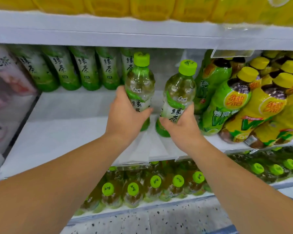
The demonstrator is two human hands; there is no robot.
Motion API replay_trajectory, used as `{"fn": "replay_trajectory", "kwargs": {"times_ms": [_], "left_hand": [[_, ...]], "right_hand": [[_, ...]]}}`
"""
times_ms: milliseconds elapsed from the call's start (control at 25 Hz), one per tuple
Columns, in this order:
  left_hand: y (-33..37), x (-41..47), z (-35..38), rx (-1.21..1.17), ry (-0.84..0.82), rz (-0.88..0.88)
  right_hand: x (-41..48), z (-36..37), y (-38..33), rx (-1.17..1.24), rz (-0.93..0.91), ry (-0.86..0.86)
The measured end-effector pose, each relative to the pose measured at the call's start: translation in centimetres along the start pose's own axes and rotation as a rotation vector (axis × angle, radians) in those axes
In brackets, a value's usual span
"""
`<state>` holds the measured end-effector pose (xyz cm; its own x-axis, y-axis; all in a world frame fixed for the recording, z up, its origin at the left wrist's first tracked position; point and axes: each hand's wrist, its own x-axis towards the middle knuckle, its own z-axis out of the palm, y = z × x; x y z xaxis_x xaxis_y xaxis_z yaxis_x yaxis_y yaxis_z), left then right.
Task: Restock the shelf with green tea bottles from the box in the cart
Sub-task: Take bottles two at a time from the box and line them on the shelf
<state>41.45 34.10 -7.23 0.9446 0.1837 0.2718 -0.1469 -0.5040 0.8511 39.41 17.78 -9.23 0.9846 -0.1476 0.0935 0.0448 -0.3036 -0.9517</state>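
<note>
Bright, even light; wide-angle bending and blur at edges, glare on the shelf (57, 132).

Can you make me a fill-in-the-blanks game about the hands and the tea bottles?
1. Each hand holds ____ green tea bottle.
2. The caps on the left bottle and the right bottle are ____.
3. The left hand and right hand stand the bottles on the ____ shelf.
4. The bottles to the right of the right bottle have ____ caps.

Missing words: one; green; white; yellow
</note>
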Motion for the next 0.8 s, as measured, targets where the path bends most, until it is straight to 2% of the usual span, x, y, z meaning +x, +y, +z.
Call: {"fn": "replay_trajectory", "kwargs": {"times_ms": [80, 200, 400, 680, 800], "left_hand": [[-0.8, -0.1, 0.1, -0.024, -0.069, -0.034], [-3.0, -1.2, -0.2, 0.096, -0.187, -0.125], [-4.2, 0.7, 1.1, 0.121, -0.155, -0.101], [-4.9, 6.0, 5.0, 0.069, -0.038, -0.174], [-5.2, 8.1, 6.7, 0.062, -0.049, -0.15]], "right_hand": [[-0.3, 0.2, 0.5, -0.064, 0.01, 0.033], [-1.3, 0.0, 2.0, -0.12, 0.017, 0.017], [1.3, 0.0, 2.5, -0.249, 0.0, 0.007], [8.0, 1.5, 3.3, -0.262, 0.011, 0.165], [10.9, 2.5, 4.4, -0.24, 0.031, 0.242]]}}
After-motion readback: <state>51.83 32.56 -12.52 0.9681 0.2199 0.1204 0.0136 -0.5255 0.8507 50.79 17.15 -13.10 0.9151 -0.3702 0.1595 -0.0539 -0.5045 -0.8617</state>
